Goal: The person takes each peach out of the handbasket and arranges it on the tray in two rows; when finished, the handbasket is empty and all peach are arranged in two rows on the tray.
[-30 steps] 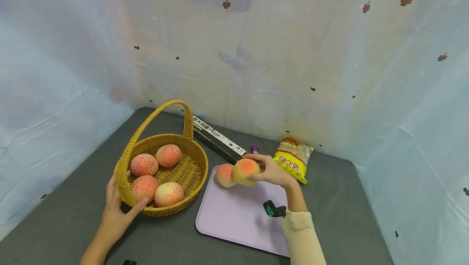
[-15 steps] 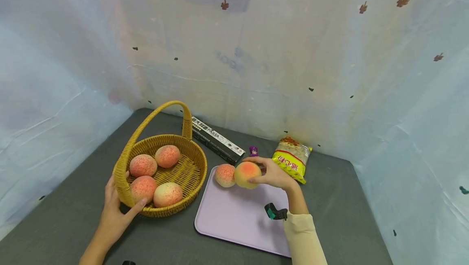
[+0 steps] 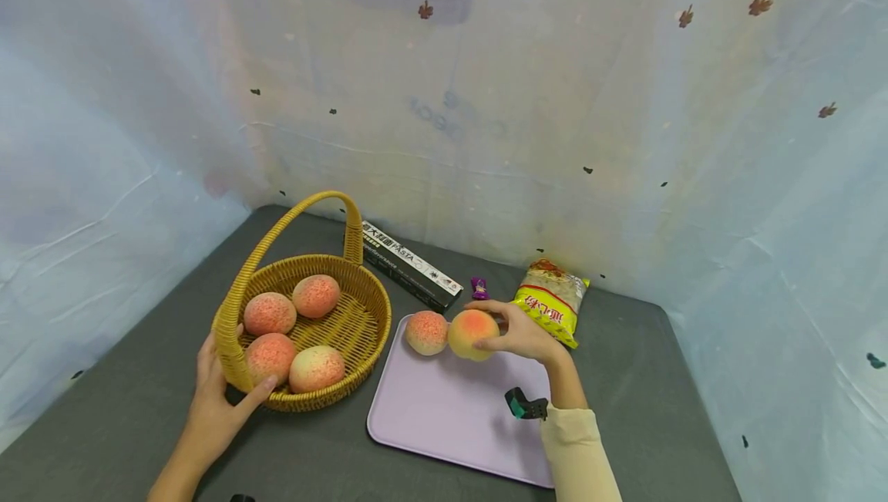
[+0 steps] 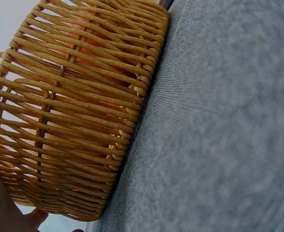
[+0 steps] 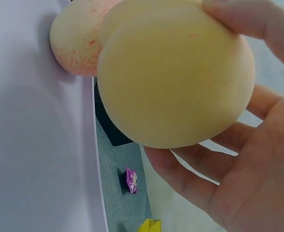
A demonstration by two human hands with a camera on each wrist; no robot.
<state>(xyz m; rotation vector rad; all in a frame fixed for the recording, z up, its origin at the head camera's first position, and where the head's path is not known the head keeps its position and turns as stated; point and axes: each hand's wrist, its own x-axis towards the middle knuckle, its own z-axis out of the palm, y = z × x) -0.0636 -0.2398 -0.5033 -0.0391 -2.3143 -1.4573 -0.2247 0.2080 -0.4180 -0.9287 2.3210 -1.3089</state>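
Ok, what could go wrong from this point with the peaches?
The right hand holds the yellow peach close to the speckled peach on the lilac tray: it could bump that one, or slip and roll. The left hand grips the wicker basket; a tug might set the four peaches inside rolling.

Basket [image 3: 357, 326]: rough weave. Yellow peach [image 3: 470, 338]: smooth, matt. Tray [image 3: 447, 419]: smooth, plastic-looking. Tabletop [image 3: 319, 456]: matt, cloth-like.

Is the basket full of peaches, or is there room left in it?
Only partly full: the basket holds four peaches, and its bare woven bottom shows beside them.
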